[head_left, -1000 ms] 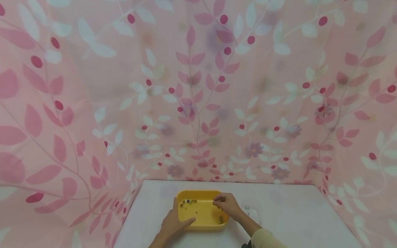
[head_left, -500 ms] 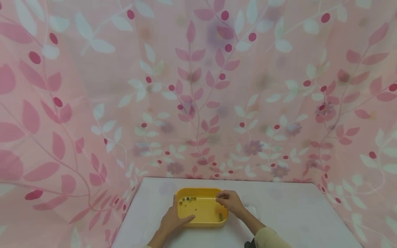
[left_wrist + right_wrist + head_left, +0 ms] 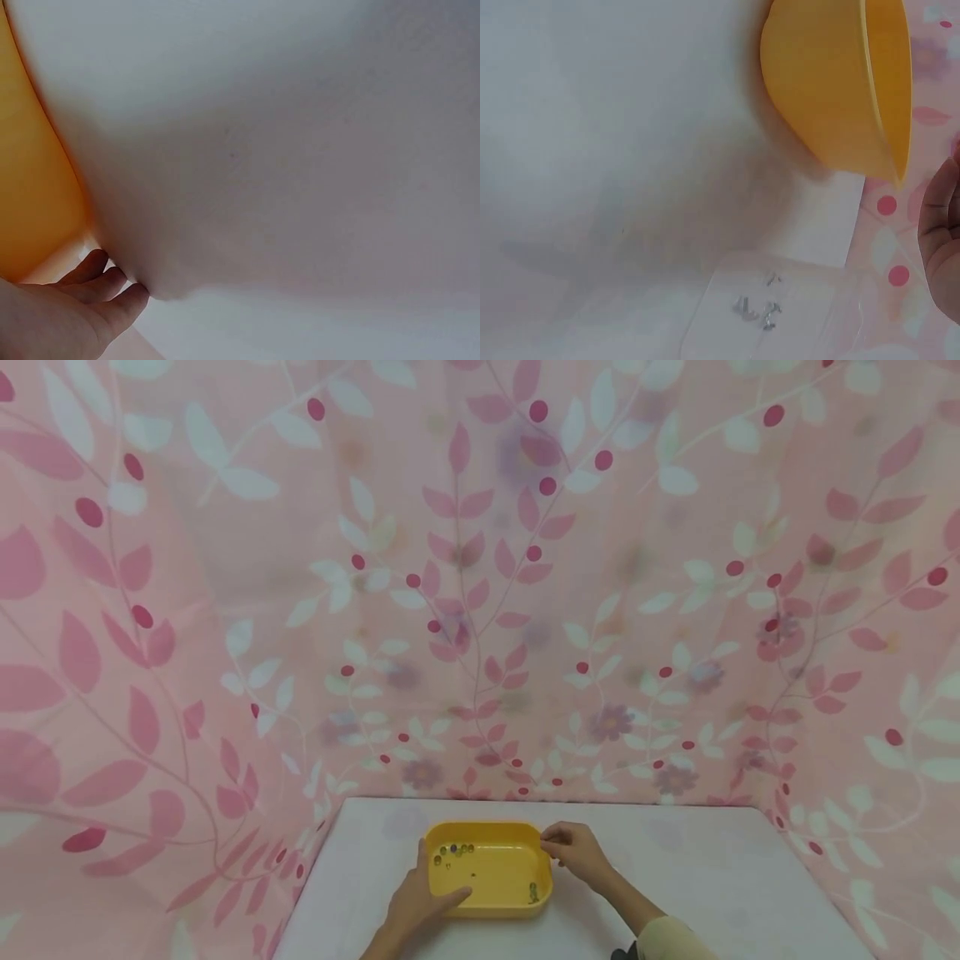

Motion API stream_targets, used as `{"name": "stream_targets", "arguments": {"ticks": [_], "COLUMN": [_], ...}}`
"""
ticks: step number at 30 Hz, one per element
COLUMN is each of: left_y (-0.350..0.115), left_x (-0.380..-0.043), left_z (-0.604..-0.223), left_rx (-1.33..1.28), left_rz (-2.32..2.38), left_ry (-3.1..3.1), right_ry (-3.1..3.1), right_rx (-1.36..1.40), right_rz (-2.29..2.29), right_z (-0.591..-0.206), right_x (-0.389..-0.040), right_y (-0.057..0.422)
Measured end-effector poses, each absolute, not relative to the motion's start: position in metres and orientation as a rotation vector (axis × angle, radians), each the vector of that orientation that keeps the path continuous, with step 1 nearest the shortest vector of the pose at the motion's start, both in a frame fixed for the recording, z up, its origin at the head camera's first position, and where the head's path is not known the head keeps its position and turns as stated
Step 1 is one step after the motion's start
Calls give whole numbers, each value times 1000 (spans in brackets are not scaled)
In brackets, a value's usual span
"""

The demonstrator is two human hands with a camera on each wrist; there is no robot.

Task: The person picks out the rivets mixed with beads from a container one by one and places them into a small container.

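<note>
A yellow tray [image 3: 491, 910] stands on the white table. My left hand [image 3: 414, 897] grips its left end, thumb over the front rim; in the left wrist view, curled fingers [image 3: 124, 304] are at its outer side. Several glass marbles [image 3: 453, 849] lie at the tray's back left, small bits [image 3: 472, 875] near the middle, and a greenish cluster [image 3: 533, 892] at the front right. My right hand [image 3: 581, 852] is at the right rim, thumb and fingertips drawn together; I cannot tell whether something small is between them. The right wrist view shows part of this hand [image 3: 941, 240].
In the right wrist view a clear plastic box [image 3: 727, 300] with small metal screws [image 3: 769, 315] in it stands near the yellow tray; the right hand and forearm hide it in the head view. Pink floral cloth [image 3: 480, 610] hangs behind and beside the table [image 3: 712, 860].
My right hand has moved right, from over the tray's right part to its right rim, and now covers the clear box. The left hand keeps its hold on the tray.
</note>
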State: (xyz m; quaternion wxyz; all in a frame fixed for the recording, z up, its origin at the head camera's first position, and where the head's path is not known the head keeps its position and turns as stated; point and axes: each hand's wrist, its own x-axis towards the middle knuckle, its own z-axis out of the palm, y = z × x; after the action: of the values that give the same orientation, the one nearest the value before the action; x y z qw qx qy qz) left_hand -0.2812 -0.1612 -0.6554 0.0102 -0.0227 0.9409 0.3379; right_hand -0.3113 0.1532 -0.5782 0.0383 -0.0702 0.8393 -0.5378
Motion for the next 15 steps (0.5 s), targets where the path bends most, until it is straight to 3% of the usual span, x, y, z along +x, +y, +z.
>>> {"name": "stream_targets", "arguments": {"ticks": [15], "left_y": [-160], "left_x": [-278], "left_z": [-648], "left_rx": [-54], "left_rz": [1040], "left_ry": [2950], "right_ry": [2684], "right_rx": [-5], "right_rz": [-1619], "right_z": [-571], "right_x": [-309], "right_y": [183]}}
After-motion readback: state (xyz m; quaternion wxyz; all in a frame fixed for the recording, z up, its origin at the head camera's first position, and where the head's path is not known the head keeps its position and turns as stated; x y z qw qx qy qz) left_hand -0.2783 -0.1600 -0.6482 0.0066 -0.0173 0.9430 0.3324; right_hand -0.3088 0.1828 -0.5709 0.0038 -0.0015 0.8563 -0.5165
